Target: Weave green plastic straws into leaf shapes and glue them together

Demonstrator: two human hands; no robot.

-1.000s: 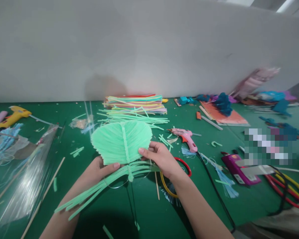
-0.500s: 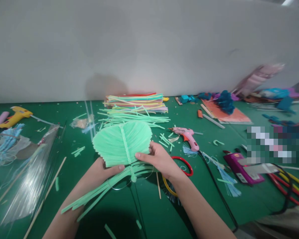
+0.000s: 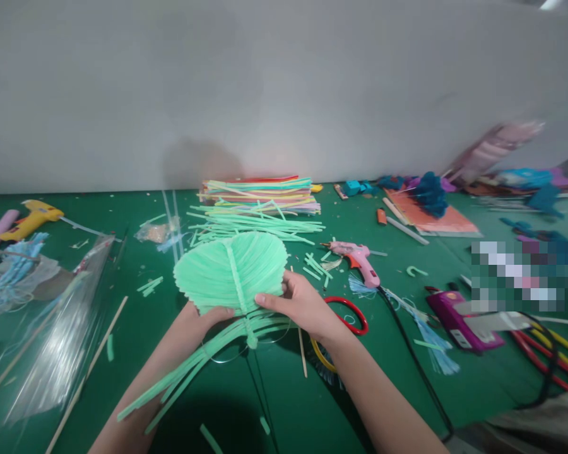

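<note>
Between my two hands is a mint-green leaf-shaped fan of pipe cleaners (image 3: 208, 271), with a thick central rib and trimmed side edges. My left hand (image 3: 208, 318) grips its lower left side, thumb on the front and fingers hidden behind. On the right, my right hand (image 3: 298, 302) pinches it with the thumb near the rib. Below the leaf, several long pipe cleaner ends (image 3: 184, 372) stick out to the lower left. A thin wire ring (image 3: 224, 361) shows around the lower end of the rib.
Behind the leaf lie loose green pipe cleaners (image 3: 265, 227) and a multicoloured bundle (image 3: 260, 189). A pink glue gun (image 3: 360, 258) with a black cord rests to the right, near red-handled scissors (image 3: 355, 315). Leftward are a yellow glue gun (image 3: 33, 221) and clear plastic sleeves (image 3: 57, 353).
The leaf has tipped slightly and shifted a little left and down in both hands. The grip looks the same.
</note>
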